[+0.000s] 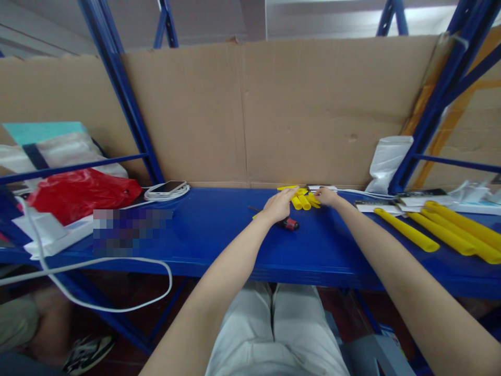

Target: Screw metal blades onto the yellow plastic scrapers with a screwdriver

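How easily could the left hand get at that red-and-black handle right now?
Probably yes, easily: the red-and-black handle lies close beside the left hand, its end uncovered, though that hand is at the small yellow pieces.

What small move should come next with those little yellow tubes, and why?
Probably nudge the short yellow tubes into line: they lie at differing angles, and the left-hand grip and right-hand grip are close on either side, so a light push from both might square them up.
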Tool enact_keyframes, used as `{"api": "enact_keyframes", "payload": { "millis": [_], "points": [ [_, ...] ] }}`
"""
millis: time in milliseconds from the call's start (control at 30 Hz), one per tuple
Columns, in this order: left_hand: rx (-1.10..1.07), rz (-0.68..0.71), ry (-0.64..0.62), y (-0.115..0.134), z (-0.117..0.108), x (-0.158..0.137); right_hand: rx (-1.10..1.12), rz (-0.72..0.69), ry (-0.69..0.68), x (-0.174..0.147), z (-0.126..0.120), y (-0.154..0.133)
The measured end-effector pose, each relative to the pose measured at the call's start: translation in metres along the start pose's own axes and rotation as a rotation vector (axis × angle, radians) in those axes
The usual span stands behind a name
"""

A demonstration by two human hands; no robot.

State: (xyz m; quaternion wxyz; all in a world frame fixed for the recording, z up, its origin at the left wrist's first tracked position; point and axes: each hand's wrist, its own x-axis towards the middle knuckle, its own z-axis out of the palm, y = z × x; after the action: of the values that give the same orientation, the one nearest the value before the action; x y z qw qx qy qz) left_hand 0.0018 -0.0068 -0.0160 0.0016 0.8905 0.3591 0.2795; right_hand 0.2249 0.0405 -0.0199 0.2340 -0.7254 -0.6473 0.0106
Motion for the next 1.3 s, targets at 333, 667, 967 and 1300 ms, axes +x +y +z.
{"api": "enact_keyframes", "payload": {
  "millis": [333,667,967,1300],
  "points": [
    [-0.036,-0.003,0.005,-0.001,0.001,0.001,-0.2,-0.038,-0.129,-0.022,-0.002,-0.008],
    [-0.086,-0.046,0.048,-0.002,0.003,0.002,-0.042,-0.332,0.254,-0.048,-0.03,-0.046],
    [-0.147,-0.054,0.119,-0.007,0.006,0.004,0.051,-0.587,0.256,-0.064,-0.026,-0.067],
    [-0.232,0.077,0.101,-0.001,0.009,0.006,0.417,-0.377,0.698,-0.032,-0.026,-0.029]
  ]
}}
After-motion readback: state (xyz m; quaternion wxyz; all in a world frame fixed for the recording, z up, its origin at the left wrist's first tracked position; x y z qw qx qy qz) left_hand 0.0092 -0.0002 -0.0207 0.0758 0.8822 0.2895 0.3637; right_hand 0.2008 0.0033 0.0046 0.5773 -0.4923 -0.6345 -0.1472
